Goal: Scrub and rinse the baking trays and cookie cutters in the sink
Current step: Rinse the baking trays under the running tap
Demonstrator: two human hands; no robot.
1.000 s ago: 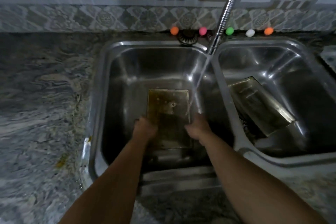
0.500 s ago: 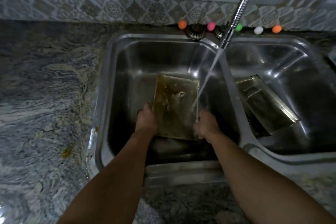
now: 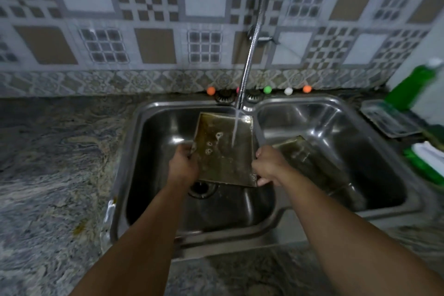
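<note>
Notes from my remote seat, taking the double sink (image 3: 269, 221) as landmark throughout.

Left basin of the sink: a baking tray (image 3: 224, 151) is held up above the drain (image 3: 201, 189), tilted so its far edge sits higher, near the back rim, and its near edge hangs low. I judge the tilt is deliberate, so the water sheets down the face and runs off into the basin. The inside face is brown and stained, with a few pale ring marks near its left side; it looks far from clean.

Right basin: a second tray (image 3: 304, 154) leans against the basin wall, apparently parked there to wait its turn. No cookie cutters are visible to me.

Behind the sink's divider: the faucet hose (image 3: 252, 45) comes down from the tiled wall, and its stream (image 3: 235, 131) lands on the upper right part of the held tray.

Right of the sink: a green bottle (image 3: 412, 85) stands beside a small dish rack, blurred.

Left hand (image 3: 182, 167): fingers curled over the tray's left edge, clamped on it. Right hand (image 3: 269, 168): wrapped round the right edge near the lower corner. A grip on each side steadies the wet metal under the flow.

Back rim of the sink: small coloured balls (image 3: 267, 89) in a row.
</note>
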